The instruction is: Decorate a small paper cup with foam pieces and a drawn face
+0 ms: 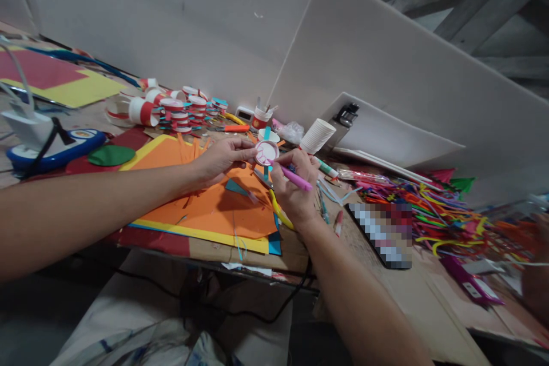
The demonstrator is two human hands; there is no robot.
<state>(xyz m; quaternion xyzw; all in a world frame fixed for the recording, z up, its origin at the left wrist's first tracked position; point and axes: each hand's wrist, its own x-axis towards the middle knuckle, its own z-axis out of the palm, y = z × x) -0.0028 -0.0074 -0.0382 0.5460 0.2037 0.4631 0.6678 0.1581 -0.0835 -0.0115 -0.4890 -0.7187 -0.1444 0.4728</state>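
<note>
The left hand (pixel 225 157), at the middle of the table, pinches the left edge of a small white paper cup (pixel 267 151) between thumb and fingers, its round face turned towards the wearer. The right hand (pixel 297 203) is closed around a pink marker (pixel 298 178), whose tip meets the lower part of that face or sits just beside it; exactly which, I cannot tell. Pink lines mark the round face, and blue and orange strips show around the cup. The 2 hands are apart from each other, with the cup between them. Below lies an orange sheet (pixel 214 217) over a yellow sheet (pixel 139 158), with a corner of a blue sheet (pixel 275 243) showing at the near right. A yellow handle (pixel 278 210) lies just left of the right wrist. Beyond the cup, a red-and-white container (pixel 261 119) holds several thin tools, and a leaning stack of white cups (pixel 317 136) is to its right. At the far left are many red-and-white cup pieces (pixel 175 111), with a green disc (pixel 111 155) nearer. On the right, a dark-edged phone (pixel 381 234) with a blurred-out screen lies near a colourful heap of thin strips (pixel 412 203).
</note>
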